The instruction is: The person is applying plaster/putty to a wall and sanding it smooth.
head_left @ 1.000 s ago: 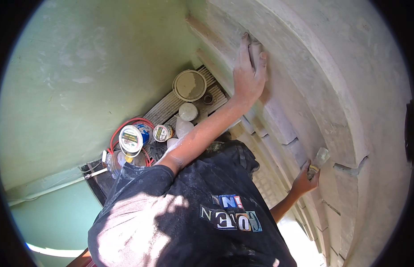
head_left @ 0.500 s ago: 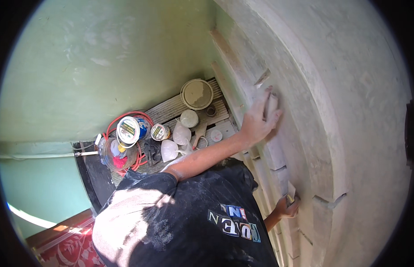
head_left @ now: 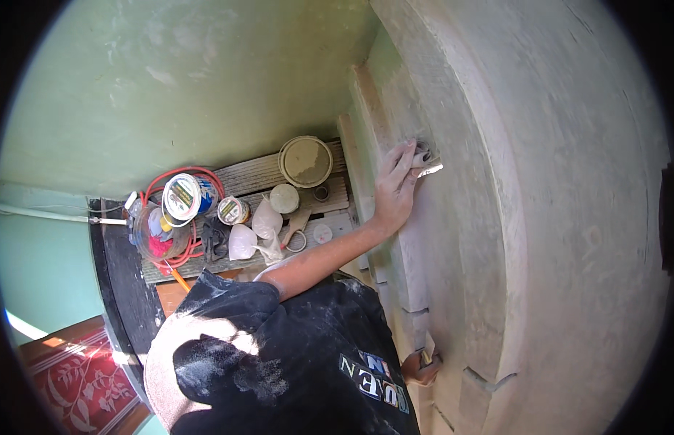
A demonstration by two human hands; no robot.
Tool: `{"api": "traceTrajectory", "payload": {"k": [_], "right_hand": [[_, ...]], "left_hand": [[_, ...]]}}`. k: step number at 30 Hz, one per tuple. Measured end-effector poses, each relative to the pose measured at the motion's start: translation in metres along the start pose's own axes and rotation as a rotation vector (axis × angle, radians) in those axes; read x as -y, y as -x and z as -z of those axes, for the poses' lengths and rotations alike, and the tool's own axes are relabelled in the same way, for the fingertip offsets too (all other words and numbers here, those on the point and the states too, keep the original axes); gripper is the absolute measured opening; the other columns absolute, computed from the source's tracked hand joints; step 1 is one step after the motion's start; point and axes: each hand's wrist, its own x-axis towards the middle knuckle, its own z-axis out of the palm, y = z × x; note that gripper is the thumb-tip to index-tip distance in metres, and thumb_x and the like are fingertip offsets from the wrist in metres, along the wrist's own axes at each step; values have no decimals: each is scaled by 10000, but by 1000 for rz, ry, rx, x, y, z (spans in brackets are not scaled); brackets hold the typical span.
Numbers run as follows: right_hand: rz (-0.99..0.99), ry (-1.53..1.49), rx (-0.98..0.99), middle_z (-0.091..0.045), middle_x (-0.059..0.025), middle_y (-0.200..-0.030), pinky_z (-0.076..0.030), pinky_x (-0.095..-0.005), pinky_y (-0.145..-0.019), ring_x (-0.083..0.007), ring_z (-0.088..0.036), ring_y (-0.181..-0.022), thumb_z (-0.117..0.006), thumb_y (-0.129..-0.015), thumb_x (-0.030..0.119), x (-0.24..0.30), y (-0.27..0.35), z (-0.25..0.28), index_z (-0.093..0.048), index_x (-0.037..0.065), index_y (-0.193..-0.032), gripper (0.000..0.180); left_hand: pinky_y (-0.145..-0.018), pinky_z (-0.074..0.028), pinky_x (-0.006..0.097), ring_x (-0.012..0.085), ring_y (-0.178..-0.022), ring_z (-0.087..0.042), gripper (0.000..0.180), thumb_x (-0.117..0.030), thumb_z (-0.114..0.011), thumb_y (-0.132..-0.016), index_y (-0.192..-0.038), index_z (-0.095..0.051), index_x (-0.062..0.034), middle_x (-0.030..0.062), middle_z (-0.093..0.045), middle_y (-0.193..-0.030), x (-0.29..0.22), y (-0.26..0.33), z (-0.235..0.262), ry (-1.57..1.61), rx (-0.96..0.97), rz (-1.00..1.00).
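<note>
Pressed to the greenish-grey plastered wall [head_left: 453, 239], my left hand [head_left: 398, 170] is closed around a folded sheet that looks like sandpaper [head_left: 422, 155]. Its fingers are dusted with pale powder. A small bright slot [head_left: 431, 170] in the wall lies right beside the fingertips. Lower down, near the wall's stepped ledges [head_left: 413, 290], my right hand [head_left: 422, 371] grips a small flat pale piece with a yellowish part [head_left: 428, 349]; its kind is unclear. My shirt hides most of the right arm.
On a grooved board [head_left: 257, 176] to the left stand a round bucket [head_left: 306, 161], a white-and-blue tub [head_left: 182, 199], a smaller tub [head_left: 234, 211] and bags of white powder [head_left: 243, 241]. A red hose [head_left: 180, 174] curls around a clear basin [head_left: 141, 235]. A green wall [head_left: 206, 94] rises behind.
My left hand has moved up along the wall, from below the slot to beside it. My right hand sits lower in view, and the whole scene has shifted as my head moved.
</note>
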Motion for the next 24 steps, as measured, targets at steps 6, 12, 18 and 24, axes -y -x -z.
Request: {"api": "traceTrajectory", "payload": {"k": [6, 12, 18, 24], "right_hand": [[7, 13, -23, -590, -112, -621, -423, -421, -453, -325, -552, -482, -679, -850, 84, -4, 2, -4, -557, 63, -681, 210], [6, 0, -104, -563, -94, -555, -395, -397, -411, -294, -545, -435, -704, -809, 235, -15, 11, -8, -601, 110, -654, 225], [-59, 26, -76, -574, -98, -564, -410, -394, -427, -295, -566, -459, -731, -778, 241, -10, 11, -8, -619, 105, -662, 211], [-51, 89, -45, -576, -109, -585, -419, -409, -449, -320, -561, -476, -703, -816, 170, -17, 17, -8, -602, 73, -671, 202]], "left_hand": [[-1092, -384, 360, 283, -1337, -489, 584, -35, -631, -925, -1465, -418, 29, 214, -493, -1465, -5, -9, 2, 198, -22, 203], [-1179, -254, 334, 285, -1450, -355, 571, -89, -573, -956, -1482, -384, 31, 182, -396, -1553, 19, -33, 9, 171, 62, 253], [-1045, -412, 318, 250, -1213, -579, 553, -119, -525, -986, -1501, -367, 6, 207, -561, -1402, 31, -87, -1, 88, -120, 150], [-932, -465, 328, 239, -1013, -626, 513, -115, -597, -963, -1448, -467, -11, 220, -614, -1328, 19, -120, -12, 175, -193, 257]]}}
